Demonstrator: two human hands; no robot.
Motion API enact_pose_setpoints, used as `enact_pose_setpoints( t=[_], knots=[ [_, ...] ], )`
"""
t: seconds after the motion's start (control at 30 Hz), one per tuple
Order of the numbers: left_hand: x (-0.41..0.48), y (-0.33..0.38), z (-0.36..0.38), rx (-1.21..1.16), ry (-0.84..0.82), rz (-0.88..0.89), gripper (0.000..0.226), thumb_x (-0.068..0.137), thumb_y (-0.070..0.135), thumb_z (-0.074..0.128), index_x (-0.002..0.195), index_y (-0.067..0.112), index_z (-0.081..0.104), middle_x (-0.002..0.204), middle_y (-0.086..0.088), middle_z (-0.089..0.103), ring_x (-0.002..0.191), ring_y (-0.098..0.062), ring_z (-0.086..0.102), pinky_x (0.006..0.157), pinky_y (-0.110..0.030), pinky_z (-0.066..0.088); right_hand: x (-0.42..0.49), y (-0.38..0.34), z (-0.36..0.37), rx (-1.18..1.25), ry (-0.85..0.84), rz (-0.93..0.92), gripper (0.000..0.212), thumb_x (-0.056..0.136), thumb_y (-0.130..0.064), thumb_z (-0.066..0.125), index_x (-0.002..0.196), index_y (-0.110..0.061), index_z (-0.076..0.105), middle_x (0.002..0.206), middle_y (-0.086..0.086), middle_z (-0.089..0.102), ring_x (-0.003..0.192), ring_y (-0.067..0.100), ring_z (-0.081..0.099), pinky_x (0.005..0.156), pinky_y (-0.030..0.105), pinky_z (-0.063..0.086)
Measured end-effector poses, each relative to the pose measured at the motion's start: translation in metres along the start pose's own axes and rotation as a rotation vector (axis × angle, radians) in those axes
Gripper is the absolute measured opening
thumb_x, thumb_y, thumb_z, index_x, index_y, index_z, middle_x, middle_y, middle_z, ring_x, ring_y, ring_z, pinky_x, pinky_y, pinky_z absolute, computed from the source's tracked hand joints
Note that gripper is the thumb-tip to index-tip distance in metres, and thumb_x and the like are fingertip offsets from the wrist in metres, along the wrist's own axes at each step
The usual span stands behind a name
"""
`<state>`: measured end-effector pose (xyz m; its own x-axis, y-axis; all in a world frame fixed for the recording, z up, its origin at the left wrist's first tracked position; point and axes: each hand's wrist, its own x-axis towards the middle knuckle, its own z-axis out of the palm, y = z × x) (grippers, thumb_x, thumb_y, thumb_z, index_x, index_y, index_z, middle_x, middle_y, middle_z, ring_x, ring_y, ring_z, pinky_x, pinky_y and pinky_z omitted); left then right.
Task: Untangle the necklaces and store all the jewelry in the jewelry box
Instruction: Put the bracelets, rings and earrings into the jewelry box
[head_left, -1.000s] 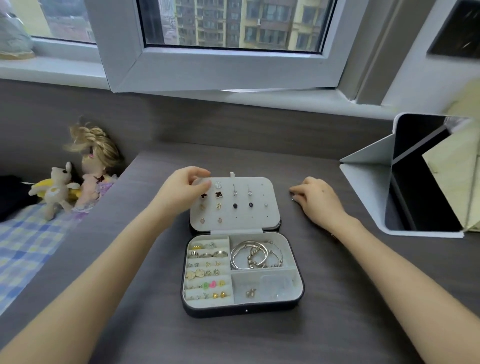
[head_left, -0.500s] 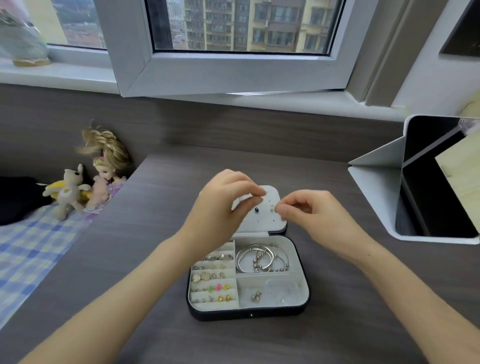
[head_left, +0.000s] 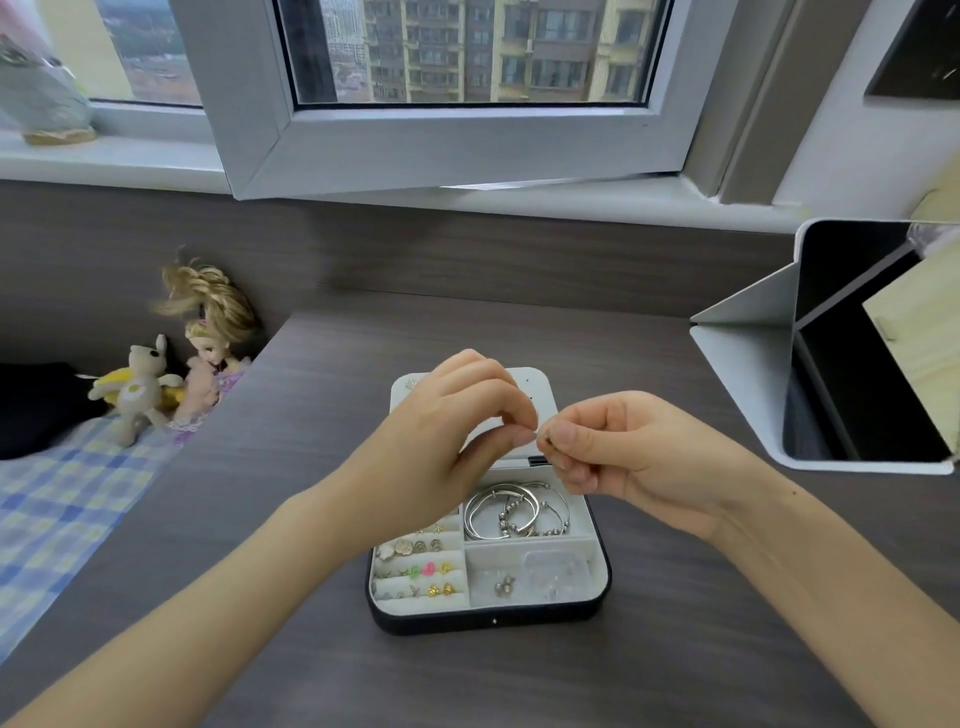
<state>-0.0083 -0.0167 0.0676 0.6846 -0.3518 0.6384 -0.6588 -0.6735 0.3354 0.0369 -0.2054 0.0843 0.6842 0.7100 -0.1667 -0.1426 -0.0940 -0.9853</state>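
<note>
Lying open near the middle of the table (head_left: 675, 649), the jewelry box (head_left: 602, 571) has its long axis running from the near edge toward the far edge. The tray is nearer the person and the lid (head_left: 543, 387) is folded back flat beyond it. The lid's white earring panel faces up.

Both hands are raised over the hinge. The right hand (head_left: 628, 457) has its grip clamped on a small piece (head_left: 545, 441), pinched between thumb and forefinger. The left hand (head_left: 452, 431) has thumb and forefinger closed together right at the piece's left end. The piece is dark and tiny, and its shape and the way it points cannot be made out.

The hands hide most of the lid panel, the hinge and the tray's far left slots. Silver bangles (head_left: 514, 512) lie overlapping in the tray's far right compartment. Small earrings (head_left: 421, 571) sit in rows in the left slots. The near right compartment holds a few metal bits and something clear that is too blurred to name.

A white folding case (head_left: 748, 364) stands at the table's right edge, cut off by the frame. Beyond the left edge a doll (head_left: 213, 338) and a plush toy (head_left: 137, 384) lean by the wall above a checked cloth (head_left: 52, 493).
</note>
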Motion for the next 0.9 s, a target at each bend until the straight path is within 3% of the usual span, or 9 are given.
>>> enact_pose_setpoints(
  t=[0.07,0.17,0.4,0.5,0.7,0.9],
  knots=[
    [0.002,0.002,0.001,-0.065,-0.053,-0.063,0.022,0.094,0.022,0.046,0.082,0.011,0.060,0.081,0.007,0.055,0.079,-0.007,0.045,0.075,-0.010,0.034,-0.003,-0.002,0.002,-0.060,0.018,-0.022,0.013,0.078,-0.021,0.072,0.071,-0.011,0.071,0.060,-0.002,0.054,0.056,0.009,0.044,0.059,0.021,0.039],
    [0.004,0.005,0.002,-0.166,-0.105,-0.152,0.027,0.095,0.028,0.039,0.076,0.016,0.054,0.075,0.012,0.048,0.073,-0.004,0.043,0.069,-0.013,0.033,-0.007,-0.006,0.005,-0.146,0.057,-0.070,0.020,0.072,-0.025,0.065,0.076,-0.006,0.068,0.057,-0.005,0.054,0.054,0.008,0.043,0.059,0.021,0.037],
    [0.008,0.018,0.010,-0.218,0.035,-0.274,0.020,0.095,0.019,0.043,0.076,0.018,0.047,0.070,0.014,0.043,0.068,0.000,0.040,0.065,-0.011,0.031,-0.010,-0.011,0.008,-0.184,0.112,-0.098,0.019,0.073,-0.025,0.063,0.077,-0.006,0.068,0.054,-0.007,0.054,0.052,0.007,0.043,0.059,0.021,0.037],
    [0.008,0.019,0.014,-0.211,0.043,-0.300,0.021,0.095,0.021,0.042,0.075,0.019,0.047,0.066,0.016,0.040,0.065,0.002,0.041,0.062,-0.010,0.030,-0.011,-0.011,0.007,-0.209,0.150,-0.097,0.012,0.082,-0.016,0.062,0.079,-0.005,0.068,0.052,-0.009,0.054,0.052,0.007,0.042,0.062,0.024,0.035],
    [0.006,0.018,0.015,-0.197,0.051,-0.340,0.031,0.096,0.035,0.037,0.067,0.030,0.047,0.063,0.012,0.049,0.065,-0.003,0.049,0.061,-0.012,0.034,-0.010,-0.009,0.010,-0.206,0.197,-0.066,0.013,0.088,-0.009,0.060,0.081,-0.003,0.068,0.053,-0.007,0.054,0.051,0.007,0.041,0.060,0.023,0.036],
    [0.002,0.019,0.011,-0.461,-0.059,-0.454,0.032,0.093,0.035,0.036,0.072,0.022,0.056,0.070,0.014,0.055,0.071,-0.001,0.051,0.070,-0.018,0.042,-0.010,-0.012,0.007,-0.243,0.217,-0.058,0.015,0.088,-0.010,0.061,0.083,0.001,0.069,0.054,-0.006,0.055,0.051,0.007,0.041,0.062,0.025,0.036]
  ],
)
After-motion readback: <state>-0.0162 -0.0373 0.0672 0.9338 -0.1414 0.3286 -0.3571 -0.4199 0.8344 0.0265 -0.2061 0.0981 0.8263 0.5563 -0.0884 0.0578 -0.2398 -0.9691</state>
